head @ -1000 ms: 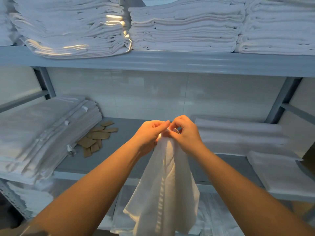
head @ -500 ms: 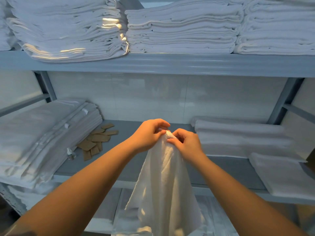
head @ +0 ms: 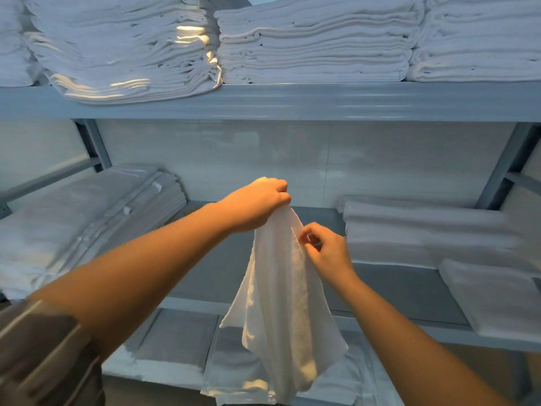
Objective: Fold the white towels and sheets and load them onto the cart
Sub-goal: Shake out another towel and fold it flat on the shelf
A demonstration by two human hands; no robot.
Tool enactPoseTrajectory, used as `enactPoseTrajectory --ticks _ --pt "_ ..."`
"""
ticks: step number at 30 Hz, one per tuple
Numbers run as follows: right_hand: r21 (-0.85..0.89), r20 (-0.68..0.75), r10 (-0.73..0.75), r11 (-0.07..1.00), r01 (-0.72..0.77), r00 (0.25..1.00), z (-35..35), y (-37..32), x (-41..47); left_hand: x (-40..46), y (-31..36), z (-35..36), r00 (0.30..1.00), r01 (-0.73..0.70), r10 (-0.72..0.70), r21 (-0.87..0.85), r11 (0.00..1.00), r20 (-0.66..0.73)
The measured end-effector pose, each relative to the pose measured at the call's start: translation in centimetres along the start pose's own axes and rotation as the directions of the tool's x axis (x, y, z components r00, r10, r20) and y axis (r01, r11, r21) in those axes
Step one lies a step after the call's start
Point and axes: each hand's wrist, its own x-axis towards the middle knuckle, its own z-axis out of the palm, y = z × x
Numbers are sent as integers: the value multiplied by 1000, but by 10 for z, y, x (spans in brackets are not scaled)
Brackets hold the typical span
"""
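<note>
Here the left hand [head: 253, 205] is raised in front of the middle shelf [head: 409, 288], its fingers curled tight round the top corner of a white towel [head: 281, 303]; the cloth hangs straight down from that grip, loose and unfolded, its lower edge falling in front of the shelf below; the right hand [head: 329, 252] sits lower and just to the right, thumb and fingers [head: 304, 237] pinching the towel's right edge a little under the left hand's hold; both forearms reach forward, and a grey sleeve [head: 44, 356] shows at the left arm; on the top shelf [head: 292, 101] stand tall stacks of folded towels [head: 316, 42], side by side; on the middle shelf a slumped pile of folded sheets [head: 87, 224] lies at the left and folded towels [head: 424, 232] lie at the right, well apart, with bare grey shelf between them; more white linen [head: 175, 347] lies on the bottom shelf behind the hanging towel.
</note>
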Motion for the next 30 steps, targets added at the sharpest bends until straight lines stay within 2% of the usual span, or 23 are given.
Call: enactPoseTrajectory --ticks 3,8,12,17,20,22,24,26,28,30 --pt "-43 65 34 999 -32 997 6 20 -8 2 -13 -6 996 -67 73 88 994 -61" --pt "-221 286 88 975 -23 954 23 53 -21 2 -34 -22 983 -121 145 189 974 -116" --pt "-362 399 231 929 -78 887 41 79 -40 1 -58 -32 994 -2 32 265 964 -109" --pt "-370 444 350 910 -187 825 55 101 -62 -14 -93 -48 982 169 -137 291 942 -128" --pt "-368 424 426 887 -279 799 56 117 -71 -34 -115 -53 959 270 -232 268 925 -164" --pt "-292 378 448 888 -355 810 54 123 -76 -49 -126 -53 950 299 -265 246 922 -163" --pt "-240 365 421 904 -353 831 47 123 -75 -63 -134 -49 944 319 -287 225 921 -161" --pt "-287 344 400 906 -310 850 39 123 -69 -78 -141 -43 932 351 -322 205 913 -165" --pt "-265 254 397 906 -331 882 30 125 -59 -96 -148 -34 916 389 -361 171 905 -171" --pt "-108 131 387 921 -375 913 18 126 -49 -118 -153 -22 906 409 -387 120 905 -170"
